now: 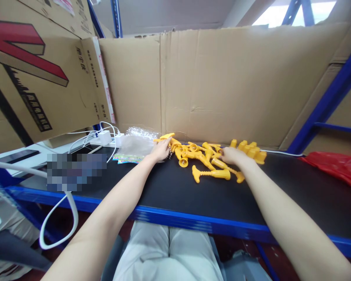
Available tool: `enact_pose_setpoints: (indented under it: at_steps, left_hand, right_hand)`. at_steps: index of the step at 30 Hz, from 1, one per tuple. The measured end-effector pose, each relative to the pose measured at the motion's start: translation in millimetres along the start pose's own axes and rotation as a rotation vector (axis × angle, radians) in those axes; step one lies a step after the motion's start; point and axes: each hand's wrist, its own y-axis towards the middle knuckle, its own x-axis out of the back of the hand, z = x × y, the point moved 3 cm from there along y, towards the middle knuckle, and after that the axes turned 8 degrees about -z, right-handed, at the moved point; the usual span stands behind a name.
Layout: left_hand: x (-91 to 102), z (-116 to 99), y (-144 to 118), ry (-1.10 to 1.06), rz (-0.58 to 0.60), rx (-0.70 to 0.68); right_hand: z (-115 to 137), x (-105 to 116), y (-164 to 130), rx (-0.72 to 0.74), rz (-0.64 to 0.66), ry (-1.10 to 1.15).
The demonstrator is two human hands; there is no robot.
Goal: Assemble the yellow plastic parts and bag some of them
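— The fingers of our left hand, how do they stand?

— Loosely bent and a little spread over the left end of the heap. They seem to touch a piece there; we can't tell whether they have hold of it.

— And our right hand?

— Its fingers curl down at the heap's other end, tips mostly hidden, so we can't say how far they close or on what.

— Where exactly are the yellow pieces?

— Jumbled between our hands, around the middle of the frame. One T-ended piece lies nearest us, below the rest.

— Which step are we at?

— Handling the loose heap, we'd judge: we see nothing clearly lifted off the black tabletop.

— So what does the next move call for?

— A sure pinch on one piece, we think, without dragging its neighbours along.

— What lies around it?

— Just right of our right hand, a close-set yellow cluster; left of centre, clear plastic bags; at the right edge, something red; behind everything, a cardboard wall.
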Motion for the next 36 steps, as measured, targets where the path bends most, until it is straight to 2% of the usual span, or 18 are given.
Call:
enact_pose_setpoints:
  at_steps: [5,9,16,23,27,32,36]
  left_hand:
    - [-2.6,-10.0,-4.2,0.083,0.136,0.048]
    - [3.0,-15.4,-4.6,0.088,0.1,0.078]
    - [3.8,-17.8,-5.7,0.089,0.078,0.026]
    - [4.1,-18.2,-7.1,0.095,0.051,-0.007]
    - [3.3,-17.8,-6.2,0.111,0.043,0.002]
    - [3.8,-15.6,-5.5,0.116,0.041,0.044]
    - [8.7,-17.2,-5.8,0.12,0.036,0.065]
  right_hand:
    - [0.6,-1.1,1.8,0.006,0.004,0.001]
    - [-0.5,0.0,3.0,0.001,0.013,0.018]
    - [0.8,1.8,3.2,0.048,0.009,0.136]
    - [7.8,17.9,-8.7,0.056,0.223,0.308]
    - [13.4,20.4,-13.4,0.127,0.288,0.261]
    - [20.4,16.1,-14.4,0.172,0.272,0.177]
    - [25.5,34.7,-23.0,0.113,0.159,0.181]
